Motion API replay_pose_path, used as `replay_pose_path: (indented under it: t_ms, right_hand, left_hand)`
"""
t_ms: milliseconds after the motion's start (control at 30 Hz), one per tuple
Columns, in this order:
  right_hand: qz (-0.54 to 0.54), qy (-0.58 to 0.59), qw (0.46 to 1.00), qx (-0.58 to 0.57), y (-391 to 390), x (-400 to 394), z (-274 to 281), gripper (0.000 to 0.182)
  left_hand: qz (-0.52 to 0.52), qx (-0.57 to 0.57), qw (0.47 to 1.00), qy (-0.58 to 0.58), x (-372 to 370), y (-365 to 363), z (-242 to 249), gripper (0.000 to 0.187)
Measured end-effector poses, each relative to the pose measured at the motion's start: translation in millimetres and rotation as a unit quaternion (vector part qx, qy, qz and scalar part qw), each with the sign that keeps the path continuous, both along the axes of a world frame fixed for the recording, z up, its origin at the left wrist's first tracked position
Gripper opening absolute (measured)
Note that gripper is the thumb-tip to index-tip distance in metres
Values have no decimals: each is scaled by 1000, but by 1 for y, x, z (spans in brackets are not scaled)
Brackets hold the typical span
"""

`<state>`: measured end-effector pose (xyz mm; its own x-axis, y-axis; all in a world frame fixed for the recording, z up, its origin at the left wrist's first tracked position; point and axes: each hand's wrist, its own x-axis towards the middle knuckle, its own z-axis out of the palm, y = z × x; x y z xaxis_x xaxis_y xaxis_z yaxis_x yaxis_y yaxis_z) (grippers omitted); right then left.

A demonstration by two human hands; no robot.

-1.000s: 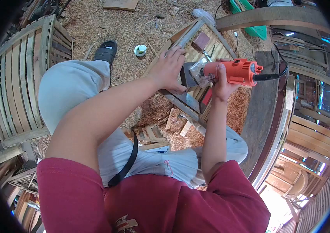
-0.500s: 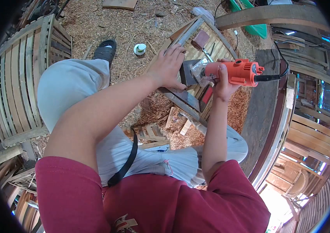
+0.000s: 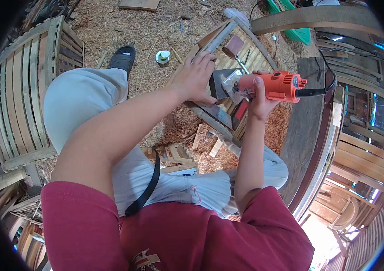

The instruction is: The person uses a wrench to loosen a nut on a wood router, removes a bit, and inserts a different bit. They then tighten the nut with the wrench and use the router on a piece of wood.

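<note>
My right hand (image 3: 262, 100) is wrapped round the body of an orange trim router (image 3: 278, 86), thumb on top, with a black cord at its rear. The router lies on its side, its clear plastic base (image 3: 233, 86) facing left over a dark flat piece (image 3: 219, 81). Whether its bit touches that piece cannot be made out. My left hand (image 3: 195, 77) rests with fingers spread at the left edge of the dark piece, on the slatted wooden stand (image 3: 226, 118). A brownish-red block (image 3: 233, 46) and a red item (image 3: 241, 109) lie on the stand.
Wood shavings cover the ground. A small white container with a green top (image 3: 162, 57) stands near my sandalled foot (image 3: 122, 61). Slatted woodwork (image 3: 25, 95) is at left, a long plank (image 3: 302, 122) at right. Wood offcuts (image 3: 216, 147) lie below the stand.
The router has shifted very slightly, its rear end a little lower in view. My left hand stays in place.
</note>
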<state>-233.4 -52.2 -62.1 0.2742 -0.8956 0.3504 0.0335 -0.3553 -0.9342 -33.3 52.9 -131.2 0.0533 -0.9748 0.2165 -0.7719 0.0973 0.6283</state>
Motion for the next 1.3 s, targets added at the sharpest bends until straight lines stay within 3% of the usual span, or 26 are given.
replay_pose_path:
  t_ms: [300, 500, 700, 800, 1300]
  right_hand:
    - [-5, 9, 1000, -9, 5, 12, 5, 63]
    - [-2, -24, 1000, 2, 2, 16, 6, 52]
    - [-11, -32, 999, -5, 2, 11, 7, 53]
    - [-16, 3, 1000, -12, -1, 2, -1, 69]
    - [-2, 7, 1000, -12, -1, 13, 4, 64]
  left_hand:
    - [3, -13, 1000, 13, 0, 0, -1, 106]
    - [7, -13, 1000, 11, 0, 1, -1, 106]
    - [5, -22, 1000, 10, 0, 0, -3, 107]
    - [8, -19, 1000, 6, -2, 0, -3, 109]
    - [0, 12, 1000, 4, 0, 0, 1, 108]
